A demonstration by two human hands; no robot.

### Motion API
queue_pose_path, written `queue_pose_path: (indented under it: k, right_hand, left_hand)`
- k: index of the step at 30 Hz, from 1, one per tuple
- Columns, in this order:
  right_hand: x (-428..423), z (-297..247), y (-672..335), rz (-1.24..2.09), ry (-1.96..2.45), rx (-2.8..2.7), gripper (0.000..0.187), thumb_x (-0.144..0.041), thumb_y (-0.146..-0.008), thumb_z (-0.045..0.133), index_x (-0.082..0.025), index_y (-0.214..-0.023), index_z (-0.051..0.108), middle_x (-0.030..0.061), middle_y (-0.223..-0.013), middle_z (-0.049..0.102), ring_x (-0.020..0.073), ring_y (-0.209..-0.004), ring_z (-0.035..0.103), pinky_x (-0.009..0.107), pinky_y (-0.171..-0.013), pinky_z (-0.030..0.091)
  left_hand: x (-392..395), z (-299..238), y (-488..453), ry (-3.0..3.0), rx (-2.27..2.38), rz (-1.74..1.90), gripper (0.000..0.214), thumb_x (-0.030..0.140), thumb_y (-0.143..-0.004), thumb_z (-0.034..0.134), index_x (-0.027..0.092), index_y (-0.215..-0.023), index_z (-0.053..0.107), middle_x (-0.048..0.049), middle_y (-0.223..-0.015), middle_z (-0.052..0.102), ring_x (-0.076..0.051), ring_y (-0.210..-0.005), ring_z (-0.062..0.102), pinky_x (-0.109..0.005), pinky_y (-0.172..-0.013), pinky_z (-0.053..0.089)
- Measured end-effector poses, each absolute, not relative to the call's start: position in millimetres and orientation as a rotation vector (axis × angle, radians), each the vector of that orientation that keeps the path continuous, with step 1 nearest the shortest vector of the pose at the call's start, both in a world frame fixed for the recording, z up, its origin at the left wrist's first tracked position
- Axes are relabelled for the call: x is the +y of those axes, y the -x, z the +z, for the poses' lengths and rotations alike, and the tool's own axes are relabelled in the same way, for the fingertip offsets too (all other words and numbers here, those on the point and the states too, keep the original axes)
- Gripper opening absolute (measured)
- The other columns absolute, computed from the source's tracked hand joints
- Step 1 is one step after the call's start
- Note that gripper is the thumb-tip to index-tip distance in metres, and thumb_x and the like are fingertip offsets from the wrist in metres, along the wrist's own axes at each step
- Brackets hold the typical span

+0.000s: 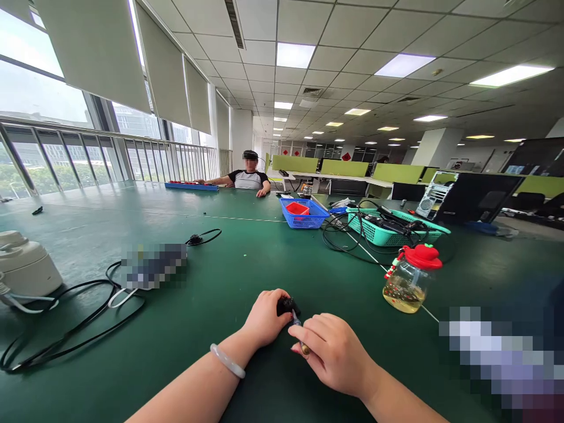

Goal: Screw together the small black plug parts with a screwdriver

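Note:
Both my hands rest on the green table [247,252] near its front edge. My left hand [264,320] is curled around a small black part [287,305], with a pale bangle [227,360] on that wrist. My right hand [332,349] is closed in a pinch on a thin dark piece [296,320] that meets the black part, and a small brass-coloured bit [305,349] shows under its fingers. What the small pieces are I cannot make out.
A glass jar with a red lid [412,277] stands to the right. Behind it are a teal basket of cables [388,229] and a blue basket [304,212]. Black cables [88,305] and a white device [24,264] lie left. A person [249,175] sits at the far side.

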State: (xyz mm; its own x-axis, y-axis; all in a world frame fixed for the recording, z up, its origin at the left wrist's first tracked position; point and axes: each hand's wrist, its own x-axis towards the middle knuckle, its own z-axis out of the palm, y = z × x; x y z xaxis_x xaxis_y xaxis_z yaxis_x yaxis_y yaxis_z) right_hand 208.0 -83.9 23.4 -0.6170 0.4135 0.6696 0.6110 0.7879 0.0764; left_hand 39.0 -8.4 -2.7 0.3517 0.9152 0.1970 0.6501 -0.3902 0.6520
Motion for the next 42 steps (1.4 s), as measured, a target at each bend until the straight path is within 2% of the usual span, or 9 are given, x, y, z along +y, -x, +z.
queue_pose_path:
  k: [6, 16, 20, 28, 42]
  right_hand:
    - [-85.3, 21.4, -203.9, -0.398, 0.638, -2.453, 0.014, -0.023, -0.091, 0.052, -0.02, -0.099, 0.063, -0.0005, -0.067, 0.058, 0.0135, -0.057, 0.046, 0.03, -0.053, 0.031]
    - [-89.0, 21.3, -202.9, -0.386, 0.674, -2.557, 0.025, -0.019, -0.084, 0.054, -0.021, -0.108, 0.062, 0.0011, -0.072, 0.059, 0.0157, -0.062, 0.045, 0.031, -0.055, 0.03]
    - [-89.3, 22.1, -203.1, -0.409, 0.682, -2.538, 0.025, -0.017, -0.086, 0.052, -0.019, -0.11, 0.06, 0.0014, -0.074, 0.059, 0.0157, -0.063, 0.047, 0.031, -0.056, 0.032]
    - [-87.1, 22.0, -203.5, -0.448, 0.698, -2.434, 0.019, -0.015, -0.091, 0.047, -0.018, -0.105, 0.06, 0.0012, -0.073, 0.058, 0.0153, -0.061, 0.045, 0.03, -0.055, 0.032]
    - [-86.2, 25.1, -204.6, -0.458, 0.7, -2.37, 0.016, -0.011, -0.086, 0.046, -0.017, -0.092, 0.06, 0.0023, -0.071, 0.056, 0.016, -0.06, 0.041, 0.03, -0.054, 0.031]
  left_hand:
    - [-7.7, -5.1, -39.4, -2.16, 1.356, 0.782, 0.028, 0.015, -0.07, 0.061, 0.022, -0.097, 0.064, -0.0024, -0.098, 0.068, -0.023, -0.099, 0.056, -0.035, -0.089, 0.045]
    - [-7.7, -5.0, -39.4, -2.15, 1.345, 0.786, 0.027, 0.015, -0.071, 0.062, 0.022, -0.097, 0.063, -0.0023, -0.099, 0.068, -0.023, -0.1, 0.055, -0.036, -0.09, 0.044]
    - [-8.0, -4.2, -39.4, -2.151, 1.345, 0.784, 0.028, 0.015, -0.07, 0.062, 0.022, -0.097, 0.064, -0.0024, -0.098, 0.068, -0.023, -0.1, 0.055, -0.036, -0.09, 0.044]
    - [-7.7, -4.5, -39.1, -2.156, 1.347, 0.772, 0.028, 0.015, -0.07, 0.061, 0.022, -0.097, 0.063, -0.0025, -0.098, 0.068, -0.023, -0.1, 0.056, -0.036, -0.089, 0.045]
    - [-7.4, -4.2, -39.0, -2.154, 1.349, 0.772, 0.029, 0.015, -0.071, 0.06, 0.021, -0.099, 0.063, -0.0032, -0.101, 0.067, -0.023, -0.102, 0.056, -0.036, -0.091, 0.044]
